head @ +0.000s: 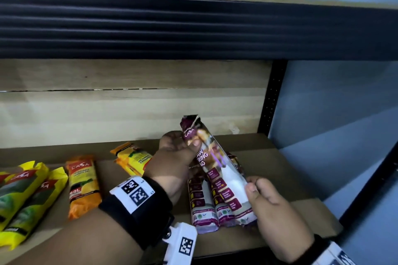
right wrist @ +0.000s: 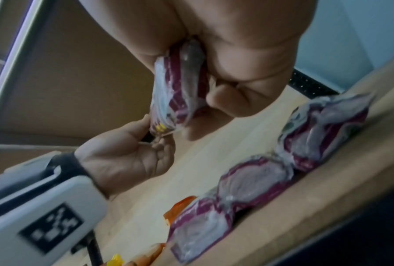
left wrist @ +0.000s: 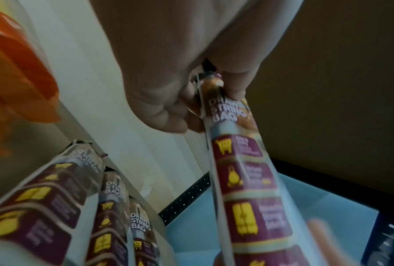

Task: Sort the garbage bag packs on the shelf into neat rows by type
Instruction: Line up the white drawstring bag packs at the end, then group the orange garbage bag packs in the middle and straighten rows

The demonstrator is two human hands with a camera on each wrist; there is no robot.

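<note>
Above the right end of the shelf (head: 280, 178) I hold a purple pack (head: 217, 163) tilted in the air, one hand at each end. My left hand (head: 178, 157) pinches its upper end, thumb on the front by the logo; my right hand (head: 269, 202) grips the lower end between thumb and fingers. I judge the two-ended hold is there to keep the long, soft pack straight while I line it up with the row. Just under it three more purple packs (head: 204, 204) lie side by side, ends toward the shelf's front edge, so this one likely belongs beside them. Further left lie two orange packs (head: 83, 185), one set back and skewed, and at the far left the yellow packs (head: 23, 196) lie together. The orange pair still looks unaligned to me.
</note>
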